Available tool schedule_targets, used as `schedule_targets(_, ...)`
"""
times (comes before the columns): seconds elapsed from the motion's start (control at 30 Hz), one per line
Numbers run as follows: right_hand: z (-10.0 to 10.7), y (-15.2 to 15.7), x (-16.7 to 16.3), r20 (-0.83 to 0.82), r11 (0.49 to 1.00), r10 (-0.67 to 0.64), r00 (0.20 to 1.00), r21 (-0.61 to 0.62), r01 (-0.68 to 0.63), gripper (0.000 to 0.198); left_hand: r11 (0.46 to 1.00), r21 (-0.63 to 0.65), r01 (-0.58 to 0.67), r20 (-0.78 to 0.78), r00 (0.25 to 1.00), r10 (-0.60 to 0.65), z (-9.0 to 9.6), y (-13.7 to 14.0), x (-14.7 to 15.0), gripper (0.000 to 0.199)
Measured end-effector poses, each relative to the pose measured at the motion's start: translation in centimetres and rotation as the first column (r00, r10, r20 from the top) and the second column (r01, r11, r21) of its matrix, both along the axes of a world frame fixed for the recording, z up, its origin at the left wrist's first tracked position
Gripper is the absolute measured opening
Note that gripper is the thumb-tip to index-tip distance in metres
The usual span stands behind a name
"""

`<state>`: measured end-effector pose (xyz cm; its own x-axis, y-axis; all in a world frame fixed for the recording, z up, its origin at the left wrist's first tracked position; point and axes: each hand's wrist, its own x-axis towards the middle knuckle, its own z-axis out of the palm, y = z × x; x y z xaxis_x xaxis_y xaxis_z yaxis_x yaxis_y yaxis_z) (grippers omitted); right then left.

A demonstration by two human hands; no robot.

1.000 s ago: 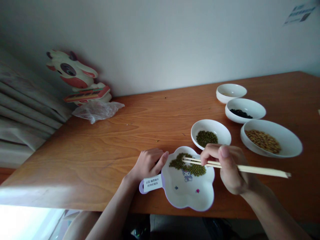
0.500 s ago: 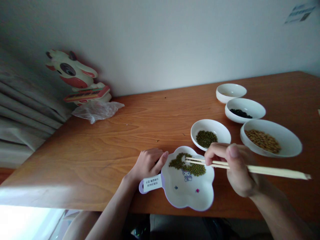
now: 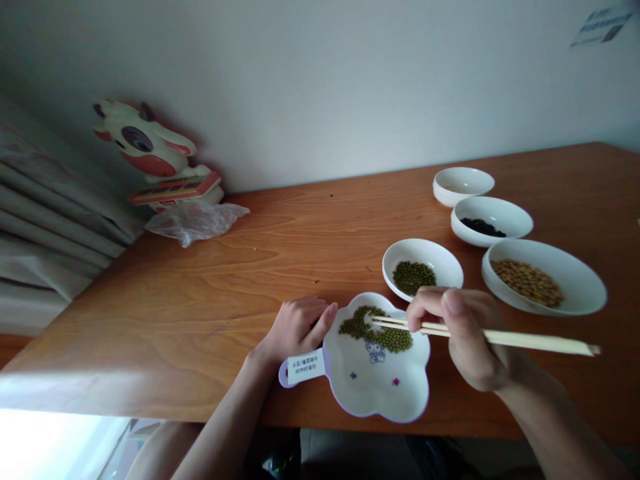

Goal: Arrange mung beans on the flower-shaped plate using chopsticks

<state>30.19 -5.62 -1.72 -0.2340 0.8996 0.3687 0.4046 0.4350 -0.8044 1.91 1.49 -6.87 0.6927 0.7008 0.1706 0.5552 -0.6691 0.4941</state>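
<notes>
A white flower-shaped dish [image 3: 363, 393] with a lilac rim, a labelled handle and cartoon prints sits at the table's front edge. Green mung beans [image 3: 397, 338] lie in its far half. My left hand [image 3: 303, 327] rests at the dish's left side, fingers bent and thumb against the rim; its fingertips are hidden. In my right hand [image 3: 467, 340] is a pair of wooden chopsticks [image 3: 535, 340], their tips among the beans; I cannot tell whether they pinch one. Just behind the dish stands a white bowl [image 3: 447, 257] of mung beans.
Further right stand a bowl [image 3: 580, 287] of tan beans, a bowl [image 3: 515, 217] of black beans and a small bowl [image 3: 463, 180] at the back. A cow toy keyboard [image 3: 173, 187] and a crumpled plastic bag [image 3: 197, 220] occupy the table's far left, near a grey curtain [image 3: 50, 240].
My right hand has shifted slightly left and its thumb has moved a little, with the chopsticks' rear ends moving left. My left hand and the dish look the same.
</notes>
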Motion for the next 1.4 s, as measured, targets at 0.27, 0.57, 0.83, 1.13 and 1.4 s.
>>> schedule_targets(0.27,0.2,0.1,0.3,0.022,1.0,0.012,1.0,-0.015,-0.011,0.066,1.0,-0.011,-0.004,-0.008,1.0,0.004,0.1,0.0,0.0,0.046)
schedule_targets(0.57,0.0,0.0,0.2,0.021,1.0,-0.003,1.0,0.006,0.003,0.065,1.0,0.002,-0.01,-0.017,1.0,0.01,-0.1,0.0,0.0,0.046)
schedule_targets(0.83,-0.6,0.0,0.1,-0.077,0.999,-0.005,0.997,0.036,0.008,0.072,1.0,-0.019,-0.012,-0.008,1.0,0.012,-0.2,-0.1,-0.1,0.043)
schedule_targets(1.13,1.9,-1.4,3.2,-0.083,0.919,-0.346,0.934,0.168,0.356,0.082,0.999,-0.037,0.006,0.007,1.0,-0.006,0.0,0.0,0.0,0.042)
schedule_targets(1.4,1.7,-1.4,3.5,-0.051,0.855,-0.478,0.877,0.2,0.478,0.073,1.0,-0.012,-0.021,-0.02,1.0,0.02,-0.1,-0.1,-0.1,0.043)
